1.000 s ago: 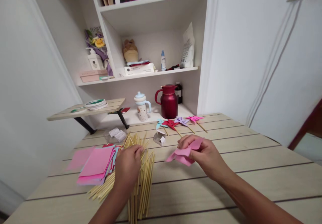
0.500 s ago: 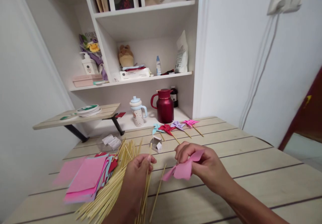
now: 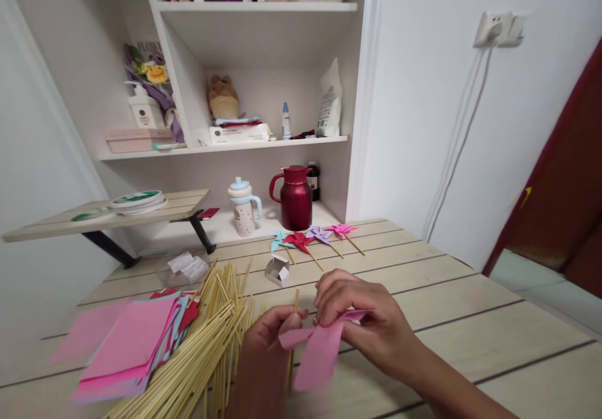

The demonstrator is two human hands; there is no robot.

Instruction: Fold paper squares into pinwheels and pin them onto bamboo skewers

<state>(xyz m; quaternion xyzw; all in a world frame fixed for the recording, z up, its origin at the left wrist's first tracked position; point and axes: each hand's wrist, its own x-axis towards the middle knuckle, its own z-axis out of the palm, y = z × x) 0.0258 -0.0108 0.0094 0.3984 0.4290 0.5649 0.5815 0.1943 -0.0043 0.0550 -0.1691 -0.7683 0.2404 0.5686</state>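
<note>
The left hand (image 3: 266, 344) pinches a thin bamboo stick (image 3: 295, 318), long axis approx. 12 to 6 o'clock. The right hand (image 3: 362, 325), fingers closed, grips the folded pink paper pinwheel (image 3: 317, 347), touching the stick at its 3 o'clock side, over the pale wooden table (image 3: 470, 318).

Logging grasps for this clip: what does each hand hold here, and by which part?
Left hand pinches one bamboo stick just below its upper tip. Right hand grips the folded pink paper at its gathered top.
</note>
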